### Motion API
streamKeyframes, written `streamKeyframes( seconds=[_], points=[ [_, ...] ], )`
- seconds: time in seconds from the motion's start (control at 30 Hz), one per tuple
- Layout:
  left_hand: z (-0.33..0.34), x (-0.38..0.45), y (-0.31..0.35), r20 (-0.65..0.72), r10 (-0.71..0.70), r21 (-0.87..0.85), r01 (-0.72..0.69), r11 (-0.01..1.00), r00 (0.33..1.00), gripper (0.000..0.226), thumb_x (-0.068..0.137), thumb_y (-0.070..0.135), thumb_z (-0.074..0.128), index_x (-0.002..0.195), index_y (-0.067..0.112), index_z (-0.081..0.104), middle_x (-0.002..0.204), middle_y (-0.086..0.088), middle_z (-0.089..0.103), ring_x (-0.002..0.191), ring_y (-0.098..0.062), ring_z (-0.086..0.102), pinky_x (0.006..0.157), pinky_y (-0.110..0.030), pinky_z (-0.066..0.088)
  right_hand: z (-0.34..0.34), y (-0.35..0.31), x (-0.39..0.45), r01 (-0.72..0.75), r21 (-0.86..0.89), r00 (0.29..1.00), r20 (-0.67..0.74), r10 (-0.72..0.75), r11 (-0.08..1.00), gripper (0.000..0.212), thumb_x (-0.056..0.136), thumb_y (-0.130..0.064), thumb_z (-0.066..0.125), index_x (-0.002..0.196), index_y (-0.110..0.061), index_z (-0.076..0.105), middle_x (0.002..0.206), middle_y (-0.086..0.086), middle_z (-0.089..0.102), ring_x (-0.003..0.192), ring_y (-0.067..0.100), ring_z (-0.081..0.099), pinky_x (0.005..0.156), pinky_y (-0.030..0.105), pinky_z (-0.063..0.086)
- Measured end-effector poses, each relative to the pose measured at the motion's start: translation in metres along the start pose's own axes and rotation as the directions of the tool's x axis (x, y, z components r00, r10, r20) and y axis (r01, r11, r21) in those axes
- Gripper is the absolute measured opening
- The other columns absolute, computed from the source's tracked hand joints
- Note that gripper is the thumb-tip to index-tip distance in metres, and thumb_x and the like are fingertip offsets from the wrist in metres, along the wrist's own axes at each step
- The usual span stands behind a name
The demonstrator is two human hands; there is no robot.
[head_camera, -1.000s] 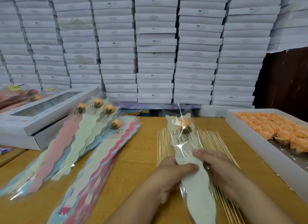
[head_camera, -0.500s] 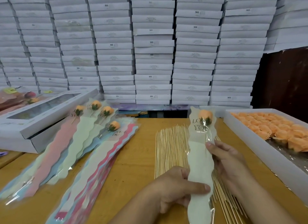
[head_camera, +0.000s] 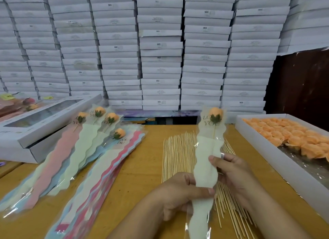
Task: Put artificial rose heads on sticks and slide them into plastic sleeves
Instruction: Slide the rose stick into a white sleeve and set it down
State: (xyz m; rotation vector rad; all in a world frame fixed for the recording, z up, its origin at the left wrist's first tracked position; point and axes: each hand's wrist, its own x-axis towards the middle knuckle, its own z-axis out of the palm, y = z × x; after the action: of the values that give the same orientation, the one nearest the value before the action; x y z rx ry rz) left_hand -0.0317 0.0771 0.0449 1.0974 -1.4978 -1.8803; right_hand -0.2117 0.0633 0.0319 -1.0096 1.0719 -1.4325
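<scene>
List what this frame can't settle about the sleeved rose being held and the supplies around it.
- Sleeve bottom: cut off by the lower edge, head view.
- Stick inside: hidden below the rose head by the sleeve's pale card.
- Left hand fingertips: curled behind the sleeve.
- Skewer pile: partly covered by both hands; count unreadable.
- Box labels: too small.

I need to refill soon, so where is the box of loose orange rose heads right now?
In the head view, the white box of rose heads sits on the table's right side, just right of the wooden sticks and beyond the right hand.

rose head (head_camera: 215,112) orange | sleeve (head_camera: 207,160) pale green | boxes (head_camera: 160,51) white | table (head_camera: 142,167) yellow-brown
</scene>
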Motion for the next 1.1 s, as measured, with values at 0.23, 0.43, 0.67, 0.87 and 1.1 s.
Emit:
streamKeyframes(
  seconds=[0.23,0.43,0.67,0.87,1.1],
  points=[
    [0.000,0.001,-0.002,0.007,0.016,0.002,-0.016,1.000,1.000,0.009,0.086,0.007,0.077,0.094,0.008,0.074,0.080,-0.009,0.074,0.066,-0.016,0.071,0.061,-0.026,0.058,-0.004,0.000,0.003,-0.058,-0.022,0.997,0.045,0.059,0.998,0.018,0.088,-0.015,0.070,0.100,-0.002,0.074,0.100,0.019,0.076,0.086,0.031,0.074,0.066,0.033,0.058],
    [-0.001,0.004,-0.005,-0.038,0.034,-0.015,-0.034,0.999,0.999,0.016,0.082,0.010,0.081,0.097,0.009,0.076,0.084,-0.007,0.075,0.070,-0.016,0.071,0.066,-0.030,0.059,-0.003,0.001,0.001,-0.037,-0.057,0.999,0.023,0.038,0.998,0.008,0.088,-0.006,0.069,0.087,-0.003,0.077,0.094,0.019,0.076,0.080,0.031,0.074,0.065,0.034,0.060],
    [-0.004,0.006,-0.008,0.051,-0.014,0.014,0.013,1.000,0.999,0.011,0.083,0.005,0.078,0.094,0.006,0.076,0.089,-0.012,0.075,0.071,-0.017,0.073,0.057,-0.025,0.059,-0.012,0.000,0.009,-0.026,0.050,0.994,-0.104,0.031,0.998,0.010,0.088,-0.007,0.069,0.095,-0.002,0.075,0.086,0.011,0.077,0.065,0.015,0.070,0.051,0.022,0.054],
    [-0.010,0.008,-0.005,-0.102,-0.003,0.004,0.004,1.000,0.995,0.026,0.086,0.002,0.074,0.110,-0.007,0.068,0.087,-0.012,0.076,0.070,-0.018,0.072,0.065,-0.030,0.061,-0.014,0.002,0.015,-0.048,0.161,0.992,-0.109,0.066,0.986,0.030,0.100,-0.032,0.053,0.098,-0.009,0.072,0.076,0.005,0.073,0.057,0.012,0.064,0.047,0.023,0.052],
    [-0.064,-0.015,0.034,-0.464,0.188,0.220,-0.092,0.971,0.866,0.013,0.085,0.019,0.076,0.096,0.013,0.071,0.083,0.001,0.077,0.077,-0.015,0.073,0.075,-0.034,0.060,-0.023,0.007,0.018,-0.069,0.118,0.985,-0.148,0.086,0.991,0.028,0.099,-0.028,0.051,0.100,-0.008,0.071,0.077,0.002,0.074,0.058,0.010,0.062,0.053,0.026,0.046]
  ],
)
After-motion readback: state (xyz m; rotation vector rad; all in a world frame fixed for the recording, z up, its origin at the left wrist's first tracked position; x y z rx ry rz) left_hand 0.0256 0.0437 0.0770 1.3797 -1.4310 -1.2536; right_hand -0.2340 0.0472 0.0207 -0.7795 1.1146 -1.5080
